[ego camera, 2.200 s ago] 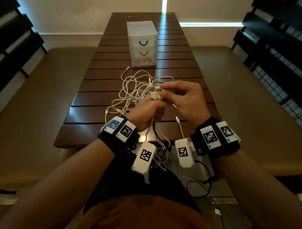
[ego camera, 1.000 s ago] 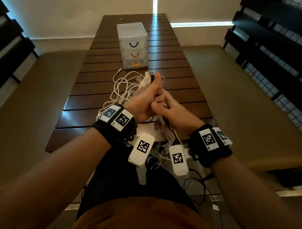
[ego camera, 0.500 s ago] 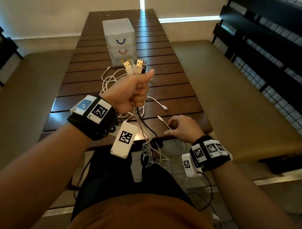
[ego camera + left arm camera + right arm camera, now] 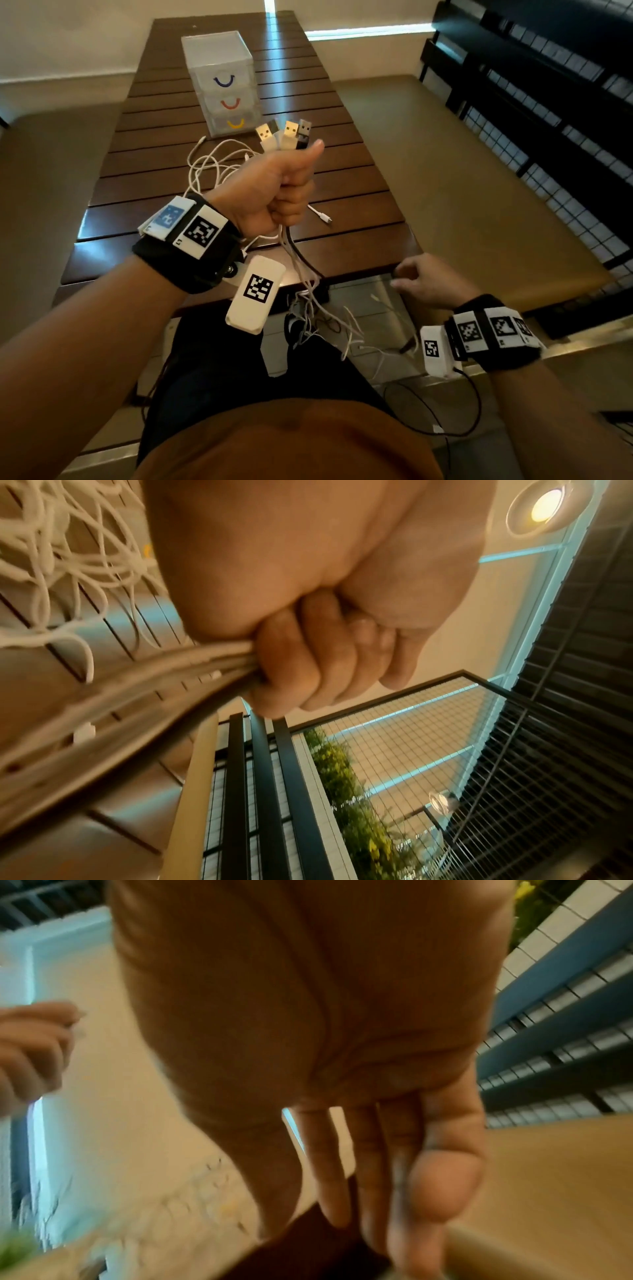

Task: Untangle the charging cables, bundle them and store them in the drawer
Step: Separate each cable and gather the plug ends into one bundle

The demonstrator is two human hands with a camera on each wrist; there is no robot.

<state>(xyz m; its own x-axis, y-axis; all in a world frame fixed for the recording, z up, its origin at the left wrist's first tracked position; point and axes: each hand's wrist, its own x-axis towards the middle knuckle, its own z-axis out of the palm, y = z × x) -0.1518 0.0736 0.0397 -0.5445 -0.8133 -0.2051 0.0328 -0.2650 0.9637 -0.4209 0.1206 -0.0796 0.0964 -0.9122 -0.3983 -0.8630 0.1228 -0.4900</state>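
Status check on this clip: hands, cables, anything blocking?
Left hand grips cables, plugs up. Right hand open at table edge. Cables tangled. Drawer unit shut.

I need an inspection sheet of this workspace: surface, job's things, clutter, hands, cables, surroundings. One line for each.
Surface: dark slatted wooden table.
Job's things: translucent three-drawer unit on the table, drawers closed.
Clutter: nothing seen.
Hands: left hand grips the cable bundle, USB plugs sticking up; right hand at the table's near edge, fingers relaxed, holding nothing.
Cables: white cable tangle on the table; strands hang below the fist.
Surroundings: padded benches on both sides.
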